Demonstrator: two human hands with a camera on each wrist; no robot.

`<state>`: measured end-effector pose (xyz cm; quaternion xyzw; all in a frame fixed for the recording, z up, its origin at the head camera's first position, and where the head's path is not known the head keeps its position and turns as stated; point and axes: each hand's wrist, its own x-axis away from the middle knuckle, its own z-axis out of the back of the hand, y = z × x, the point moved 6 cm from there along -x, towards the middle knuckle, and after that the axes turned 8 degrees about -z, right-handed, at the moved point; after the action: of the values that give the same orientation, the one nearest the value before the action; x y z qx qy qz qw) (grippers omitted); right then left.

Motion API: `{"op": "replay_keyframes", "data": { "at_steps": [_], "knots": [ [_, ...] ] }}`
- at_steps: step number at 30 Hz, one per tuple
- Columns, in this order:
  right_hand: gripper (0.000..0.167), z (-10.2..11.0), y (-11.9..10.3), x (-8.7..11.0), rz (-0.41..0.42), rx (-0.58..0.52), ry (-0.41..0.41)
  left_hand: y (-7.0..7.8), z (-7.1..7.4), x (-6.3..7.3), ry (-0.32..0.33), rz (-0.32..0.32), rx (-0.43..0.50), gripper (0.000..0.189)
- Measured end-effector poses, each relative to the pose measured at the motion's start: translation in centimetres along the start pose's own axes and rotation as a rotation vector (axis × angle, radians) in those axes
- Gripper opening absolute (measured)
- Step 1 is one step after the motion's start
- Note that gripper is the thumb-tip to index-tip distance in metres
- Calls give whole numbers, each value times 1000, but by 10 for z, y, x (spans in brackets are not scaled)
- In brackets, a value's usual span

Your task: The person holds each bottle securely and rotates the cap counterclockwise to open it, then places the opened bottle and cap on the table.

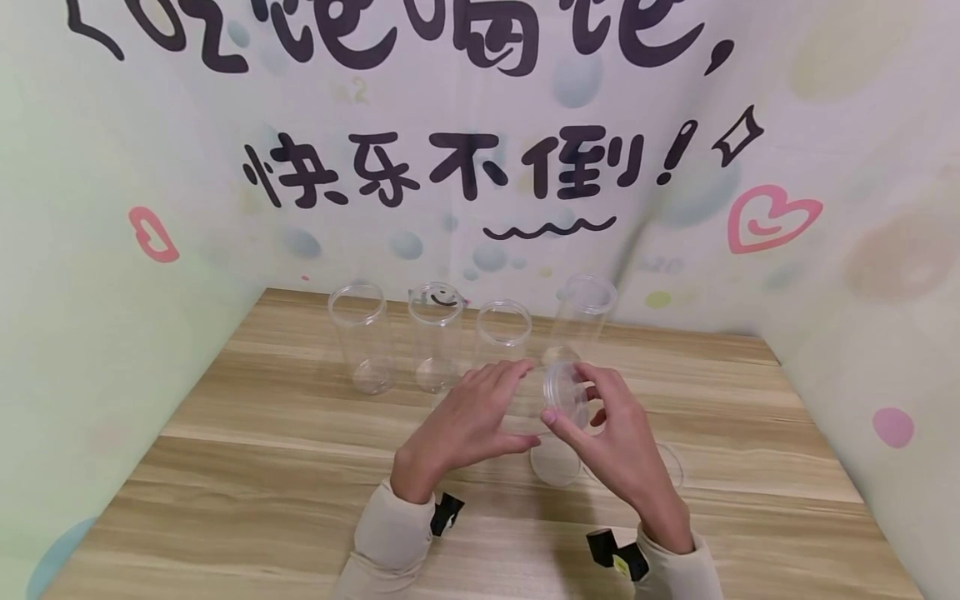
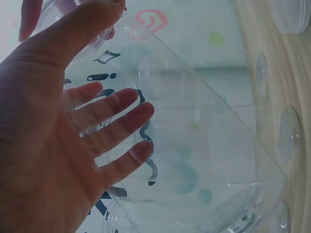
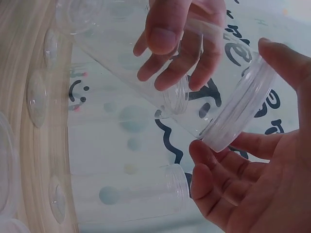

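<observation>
A clear plastic jar (image 1: pixel 527 407) is held tilted above the table, with a clear ridged lid (image 3: pixel 243 108) at its upper end. My left hand (image 1: pixel 467 417) grips the jar's body, thumb on one side and fingers on the other; the fingers show through the clear wall in the left wrist view. My right hand (image 1: pixel 613 427) holds the lid by its rim between thumb and fingers. Whether the lid is fully seated on the jar, I cannot tell.
Several clear jars stand in a row near the back wall, among them a left one (image 1: pixel 362 342) and a right one (image 1: pixel 588 310). Clear round lids (image 1: pixel 557 468) lie on the wood-grain table (image 1: pixel 247 492) beneath and beside the right hand. A printed cloth (image 1: pixel 480 167) hangs behind.
</observation>
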<state>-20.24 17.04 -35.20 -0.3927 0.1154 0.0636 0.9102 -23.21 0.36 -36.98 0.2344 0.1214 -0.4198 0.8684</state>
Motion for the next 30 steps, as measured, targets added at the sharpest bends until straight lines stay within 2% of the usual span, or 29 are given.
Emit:
{"op": "replay_keyframes", "data": {
  "at_steps": [10, 21, 30],
  "knots": [
    [69, 2, -2, 2, 45, -40, -49, -2, 0, 1, -22, -6, 32, 87],
    [73, 5, -5, 4, 145, -57, -77, -3, 2, 3, -42, -8, 111, 87],
    [80, 4, -9, 5, 228, -65, -99, -3, 4, 3, -34, -16, 93, 86]
  ]
}}
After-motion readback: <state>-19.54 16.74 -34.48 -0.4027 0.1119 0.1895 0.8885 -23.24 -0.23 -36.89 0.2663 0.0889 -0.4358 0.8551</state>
